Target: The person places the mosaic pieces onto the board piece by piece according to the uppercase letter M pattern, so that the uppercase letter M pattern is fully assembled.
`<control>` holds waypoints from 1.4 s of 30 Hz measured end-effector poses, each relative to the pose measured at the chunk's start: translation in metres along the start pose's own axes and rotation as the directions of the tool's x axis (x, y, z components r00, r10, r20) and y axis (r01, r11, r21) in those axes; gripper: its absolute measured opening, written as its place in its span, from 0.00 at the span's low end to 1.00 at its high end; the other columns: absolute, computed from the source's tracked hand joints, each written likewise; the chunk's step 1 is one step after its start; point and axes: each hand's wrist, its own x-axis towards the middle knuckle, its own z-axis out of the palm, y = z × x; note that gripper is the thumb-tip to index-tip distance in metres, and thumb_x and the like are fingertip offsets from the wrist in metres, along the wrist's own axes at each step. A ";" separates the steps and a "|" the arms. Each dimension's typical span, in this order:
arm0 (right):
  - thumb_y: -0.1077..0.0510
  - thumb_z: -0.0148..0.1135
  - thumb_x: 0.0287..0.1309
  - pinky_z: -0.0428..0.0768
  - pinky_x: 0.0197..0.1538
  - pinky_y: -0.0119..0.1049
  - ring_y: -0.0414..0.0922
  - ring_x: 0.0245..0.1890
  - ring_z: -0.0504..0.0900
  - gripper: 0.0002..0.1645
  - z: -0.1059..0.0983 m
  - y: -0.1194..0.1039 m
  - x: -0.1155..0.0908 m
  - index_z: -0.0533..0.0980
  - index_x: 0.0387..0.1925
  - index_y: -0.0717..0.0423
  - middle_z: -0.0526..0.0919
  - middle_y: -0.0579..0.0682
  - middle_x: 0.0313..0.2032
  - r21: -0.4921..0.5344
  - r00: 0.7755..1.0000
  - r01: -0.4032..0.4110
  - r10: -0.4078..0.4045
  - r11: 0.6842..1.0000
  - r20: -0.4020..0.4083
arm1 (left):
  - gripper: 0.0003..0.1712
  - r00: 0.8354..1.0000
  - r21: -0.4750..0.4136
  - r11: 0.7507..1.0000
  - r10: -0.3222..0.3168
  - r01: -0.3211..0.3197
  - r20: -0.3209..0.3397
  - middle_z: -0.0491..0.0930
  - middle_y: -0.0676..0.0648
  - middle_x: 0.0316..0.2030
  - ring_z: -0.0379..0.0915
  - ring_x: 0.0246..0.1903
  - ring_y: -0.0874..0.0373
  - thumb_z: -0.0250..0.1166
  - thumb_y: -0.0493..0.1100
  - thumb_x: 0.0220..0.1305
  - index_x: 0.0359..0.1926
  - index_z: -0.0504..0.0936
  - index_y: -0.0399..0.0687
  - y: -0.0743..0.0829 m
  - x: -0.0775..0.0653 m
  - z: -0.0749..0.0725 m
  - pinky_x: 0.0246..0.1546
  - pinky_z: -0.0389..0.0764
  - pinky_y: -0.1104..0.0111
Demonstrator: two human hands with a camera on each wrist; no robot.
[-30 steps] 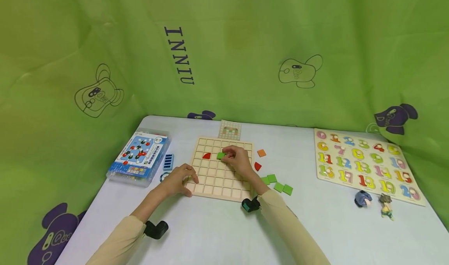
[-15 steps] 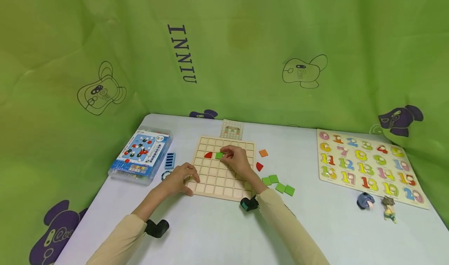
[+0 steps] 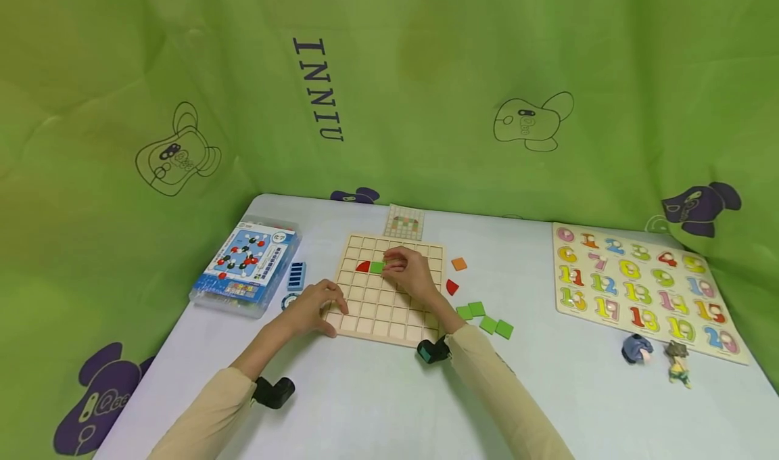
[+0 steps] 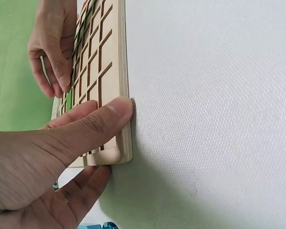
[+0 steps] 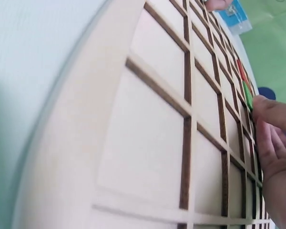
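A wooden grid board (image 3: 383, 311) lies on the table. My left hand (image 3: 310, 309) holds its near left corner, the thumb along the front edge in the left wrist view and the fingers bent about the corner. Over the board's upper middle, my right hand (image 3: 414, 274) pinches the right side of a green square tile (image 3: 377, 267) between thumb and fingertips. That tile sits level with the grid, right beside a red quarter-round piece (image 3: 363, 266). The right wrist view has the thumb tip (image 5: 260, 102) at the green tile's end.
A pattern card (image 3: 404, 223) lies behind the board. To its right are an orange square (image 3: 459, 264), another red piece (image 3: 452, 287) and several green tiles (image 3: 504, 329). A boxed molecule set (image 3: 246, 264) stands left; a number puzzle (image 3: 645, 287) and two figurines (image 3: 636, 348) lie right.
My right hand has shifted the green tile slightly left, narrowing the gap to the red piece until they sit side by side. The left hand stays on the board's corner.
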 end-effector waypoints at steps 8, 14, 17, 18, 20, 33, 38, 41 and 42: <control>0.77 0.64 0.50 0.81 0.45 0.38 0.63 0.43 0.81 0.21 -0.009 -0.006 -0.006 0.73 0.48 0.79 0.78 0.72 0.45 0.066 0.999 -0.036 0.038 0.997 -0.025 | 0.19 1.000 0.005 1.000 -0.008 0.008 0.005 0.71 0.41 0.52 0.65 0.52 0.41 0.79 0.35 0.38 0.35 0.83 0.49 0.002 0.001 0.000 0.53 0.69 0.47; 0.72 0.64 0.55 0.80 0.47 0.35 0.63 0.47 0.79 0.21 -0.031 -0.010 -0.019 0.73 0.51 0.74 0.77 0.71 0.49 0.123 0.996 -0.072 0.079 0.990 -0.052 | 0.19 1.000 0.011 1.000 -0.003 0.003 0.007 0.71 0.41 0.52 0.65 0.52 0.41 0.78 0.36 0.38 0.35 0.83 0.49 0.002 -0.001 -0.002 0.53 0.69 0.47; 0.73 0.62 0.55 0.79 0.48 0.33 0.64 0.49 0.77 0.21 -0.047 -0.016 -0.029 0.72 0.52 0.75 0.76 0.73 0.50 0.150 0.992 -0.089 0.101 0.985 -0.073 | 0.19 1.000 0.005 1.000 0.010 -0.010 0.004 0.71 0.40 0.52 0.65 0.52 0.40 0.78 0.35 0.38 0.35 0.83 0.48 0.003 -0.002 -0.003 0.54 0.68 0.46; 0.73 0.62 0.56 0.79 0.47 0.32 0.64 0.49 0.77 0.21 -0.054 -0.017 -0.032 0.73 0.52 0.75 0.76 0.73 0.50 0.143 0.991 -0.091 0.104 0.986 -0.083 | 0.19 1.000 0.004 1.000 0.015 -0.015 0.002 0.71 0.40 0.52 0.65 0.53 0.40 0.78 0.35 0.38 0.35 0.83 0.48 0.002 -0.002 -0.003 0.54 0.68 0.45; 0.72 0.63 0.56 0.79 0.47 0.29 0.63 0.49 0.77 0.20 -0.069 -0.017 -0.038 0.73 0.52 0.74 0.75 0.73 0.51 0.130 0.988 -0.101 0.115 0.986 -0.104 | 0.19 1.000 -0.001 1.000 0.017 -0.017 0.001 0.71 0.40 0.52 0.65 0.53 0.39 0.78 0.34 0.38 0.35 0.83 0.47 0.002 -0.002 -0.003 0.54 0.67 0.45; 0.73 0.61 0.56 0.78 0.43 0.26 0.56 0.47 0.80 0.22 -0.157 0.007 -0.043 0.72 0.54 0.71 0.77 0.70 0.52 -0.084 0.974 -0.224 0.221 0.971 -0.046 | 0.19 1.000 -0.015 1.000 0.018 -0.018 0.000 0.71 0.39 0.53 0.64 0.54 0.38 0.78 0.34 0.38 0.35 0.83 0.48 -0.001 -0.003 -0.003 0.53 0.67 0.45; 0.72 0.64 0.54 0.77 0.38 0.27 0.47 0.39 0.81 0.23 -0.164 0.014 -0.036 0.74 0.54 0.70 0.78 0.66 0.51 -0.211 0.970 -0.210 0.231 0.955 0.081 | 0.19 1.000 -0.029 0.999 0.025 -0.025 0.001 0.71 0.39 0.52 0.64 0.54 0.38 0.78 0.34 0.38 0.35 0.83 0.47 -0.001 -0.003 -0.003 0.54 0.66 0.45; 0.74 0.64 0.52 0.76 0.37 0.28 0.48 0.35 0.80 0.23 -0.164 0.015 -0.031 0.74 0.52 0.70 0.79 0.67 0.50 -0.253 0.972 -0.170 0.203 0.952 0.114 | 0.19 1.000 -0.026 0.999 0.030 -0.030 0.002 0.71 0.40 0.52 0.64 0.53 0.38 0.78 0.35 0.38 0.35 0.83 0.47 -0.001 -0.003 -0.002 0.54 0.66 0.45; 0.74 0.65 0.52 0.76 0.37 0.28 0.48 0.35 0.80 0.22 -0.164 0.016 -0.030 0.75 0.51 0.70 0.79 0.67 0.50 -0.268 0.974 -0.159 0.195 0.950 0.117 | 0.19 1.000 -0.025 0.999 0.030 -0.030 0.002 0.71 0.40 0.52 0.64 0.53 0.39 0.78 0.35 0.38 0.35 0.83 0.47 0.000 -0.003 -0.002 0.54 0.66 0.45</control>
